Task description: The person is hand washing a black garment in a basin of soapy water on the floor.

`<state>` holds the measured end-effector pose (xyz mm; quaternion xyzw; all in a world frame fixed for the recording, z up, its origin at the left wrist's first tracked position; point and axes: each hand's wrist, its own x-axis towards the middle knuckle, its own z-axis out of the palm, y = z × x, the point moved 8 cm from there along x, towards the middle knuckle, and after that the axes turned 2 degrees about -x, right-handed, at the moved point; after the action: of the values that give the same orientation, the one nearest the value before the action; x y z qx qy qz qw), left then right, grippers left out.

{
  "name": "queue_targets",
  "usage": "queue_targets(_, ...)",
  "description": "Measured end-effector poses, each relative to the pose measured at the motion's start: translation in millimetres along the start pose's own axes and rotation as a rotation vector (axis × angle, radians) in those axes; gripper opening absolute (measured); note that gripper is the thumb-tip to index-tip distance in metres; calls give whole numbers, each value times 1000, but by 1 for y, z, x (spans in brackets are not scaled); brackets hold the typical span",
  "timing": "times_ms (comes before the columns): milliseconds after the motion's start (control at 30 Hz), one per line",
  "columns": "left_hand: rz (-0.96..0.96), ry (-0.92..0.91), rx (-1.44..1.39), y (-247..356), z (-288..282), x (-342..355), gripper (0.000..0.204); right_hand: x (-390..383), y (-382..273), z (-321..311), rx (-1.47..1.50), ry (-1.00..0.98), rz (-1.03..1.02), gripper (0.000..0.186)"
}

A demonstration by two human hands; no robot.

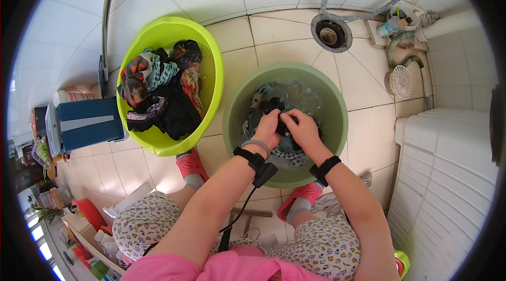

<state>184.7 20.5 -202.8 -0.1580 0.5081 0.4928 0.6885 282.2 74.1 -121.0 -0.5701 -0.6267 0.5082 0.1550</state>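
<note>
A green basin [337, 123] of sudsy water stands on the floor in front of me, with wet laundry [291, 146] soaking in it. Over its middle, my left hand [268, 129] and my right hand [301, 128] are close together, both closed on a dark wet cloth [282, 125]. The cloth bunches between the fingers of both hands and hangs down toward the water. Its exact kind of garment does not show. Other pieces below, some of them patterned, lie partly under the water and partly behind my hands.
Left of the basin, a lime-green tub [215, 70] holds several crumpled clothes. A floor drain [331, 34] with a grey hose lies beyond the basin. A white ribbed cabinet [437, 175] borders the right, and a blue bin [87, 125] stands far left.
</note>
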Motion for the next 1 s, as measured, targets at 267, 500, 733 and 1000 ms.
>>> queue_targets(267, -67, -17, -36, 14, -2, -1, 31, -6, -27, 19, -223, 14, -242, 26)
queue_targets(500, 247, -11, 185, 33, 29, 3, 39, 42, 61, -19, -340, 141, 145, 27)
queue_targets(733, 37, -33, 88, 12, -21, 58, 48, 47, 32, 18, -817, 148, -323, 54)
queue_targets(1000, -77, -99, -1, 17, 8, 21, 52, 19, 18, 25, 79, -259, -164, 58)
